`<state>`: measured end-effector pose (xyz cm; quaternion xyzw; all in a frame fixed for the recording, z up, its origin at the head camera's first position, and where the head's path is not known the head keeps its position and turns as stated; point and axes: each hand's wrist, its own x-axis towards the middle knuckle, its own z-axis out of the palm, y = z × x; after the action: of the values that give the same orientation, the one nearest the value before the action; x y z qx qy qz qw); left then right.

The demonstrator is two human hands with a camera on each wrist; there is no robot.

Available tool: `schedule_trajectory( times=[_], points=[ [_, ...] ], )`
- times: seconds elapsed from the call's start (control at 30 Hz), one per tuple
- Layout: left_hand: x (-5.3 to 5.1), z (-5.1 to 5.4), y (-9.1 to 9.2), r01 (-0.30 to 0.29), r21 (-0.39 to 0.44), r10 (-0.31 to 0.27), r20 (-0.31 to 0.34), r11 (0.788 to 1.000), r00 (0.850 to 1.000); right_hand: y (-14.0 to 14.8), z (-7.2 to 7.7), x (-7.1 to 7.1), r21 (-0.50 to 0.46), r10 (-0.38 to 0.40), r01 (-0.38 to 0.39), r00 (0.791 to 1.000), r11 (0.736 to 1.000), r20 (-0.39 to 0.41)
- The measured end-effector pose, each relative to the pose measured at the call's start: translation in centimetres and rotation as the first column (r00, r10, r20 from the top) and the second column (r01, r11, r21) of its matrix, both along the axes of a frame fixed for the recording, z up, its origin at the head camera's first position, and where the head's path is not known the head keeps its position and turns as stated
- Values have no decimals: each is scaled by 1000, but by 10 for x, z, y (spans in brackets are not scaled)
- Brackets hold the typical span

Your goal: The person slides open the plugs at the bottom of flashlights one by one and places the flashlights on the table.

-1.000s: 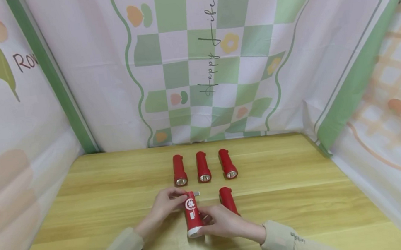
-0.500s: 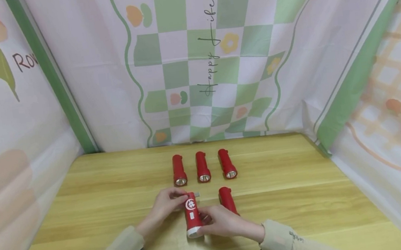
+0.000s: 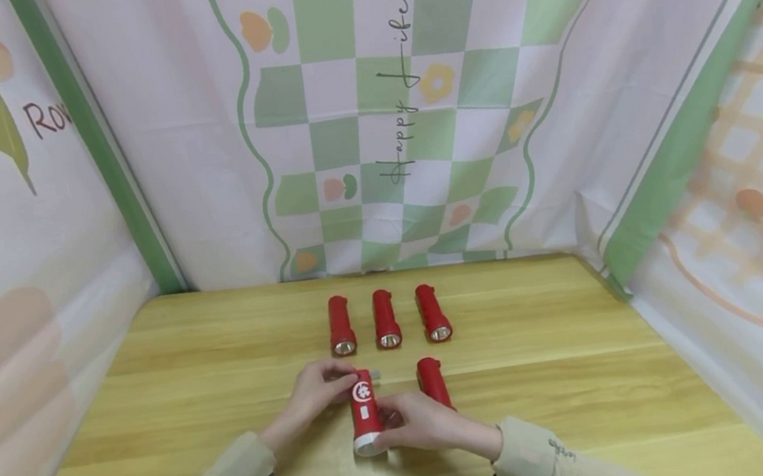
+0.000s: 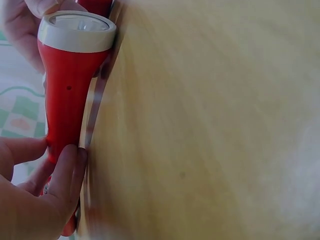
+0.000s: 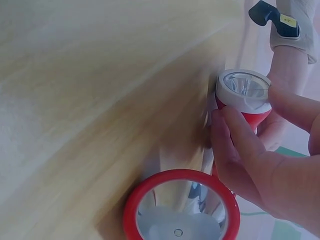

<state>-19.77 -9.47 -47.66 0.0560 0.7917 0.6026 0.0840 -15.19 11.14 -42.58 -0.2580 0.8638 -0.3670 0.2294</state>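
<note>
**At a wooden table, a white-rimmed flashlight in a two-handed grip**

Near the person's side of the table, the flashlight points its lens toward the wearer, a white emblem facing up. The left hand pinches the red tail end between thumb and fingers; a small grey tab juts out there. The right hand grasps the white-rimmed head, thumb and fingers on opposite sides. Whether the flashlight touches the wood cannot be told. Just beside the right hand lies a red flashlight, its head hidden in the head view. Farther back, three more red flashlights lie in a row, lenses toward the person, before a green-checked curtain.
</note>
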Motion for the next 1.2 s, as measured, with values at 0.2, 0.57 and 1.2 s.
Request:
schedule_trajectory(
  times=[0.2,0.57,1.2],
  points=[
    [-2,-2,1,2,13,-2,26,1000,1000,1,0,-3,-5,28,-28,1000,1000,12],
    [-3,-3,3,-13,-15,14,16,1000,1000,3,0,-7,2,27,-27,998,1000,50],
    [-4,1,5,0,-181,-22,-120,984,993,5,4,-6,41,23,-24,999,999,22]
  ],
)
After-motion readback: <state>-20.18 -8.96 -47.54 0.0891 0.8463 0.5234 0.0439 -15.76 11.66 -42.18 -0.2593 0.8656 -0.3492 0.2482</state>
